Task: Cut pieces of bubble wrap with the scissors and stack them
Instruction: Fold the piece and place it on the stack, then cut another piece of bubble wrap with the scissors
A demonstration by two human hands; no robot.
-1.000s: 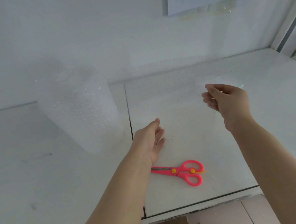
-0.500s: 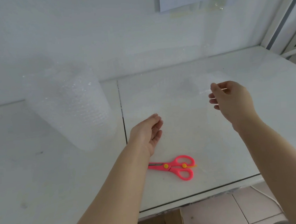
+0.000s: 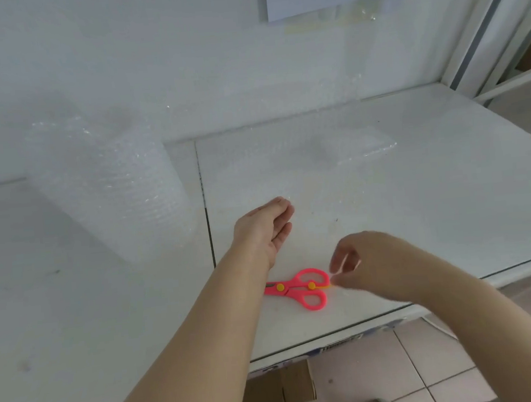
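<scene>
Head view is showing a white table [image 3: 450, 183] with a big roll of bubble wrap [image 3: 107, 187] standing upright at the left. A loose sheet of bubble wrap [image 3: 303, 164] is running from the roll to the right, lying flat on the table toward the wall, with a small stack of cut pieces [image 3: 359, 144] sitting at its right end. Left hand [image 3: 265, 230] is resting open, fingers straight and together, on the near edge of the sheet, gripping nothing. Pink scissors [image 3: 301, 288] are lying closed on the table near the front edge, blades pointing left. Right hand [image 3: 358, 265] is hovering just beside the scissor handles, fingers loosely curled and partly open, blurred; holding nothing, fingertips looking almost touching the yellow tab. Tiled floor [image 3: 387, 367] is showing below.
</scene>
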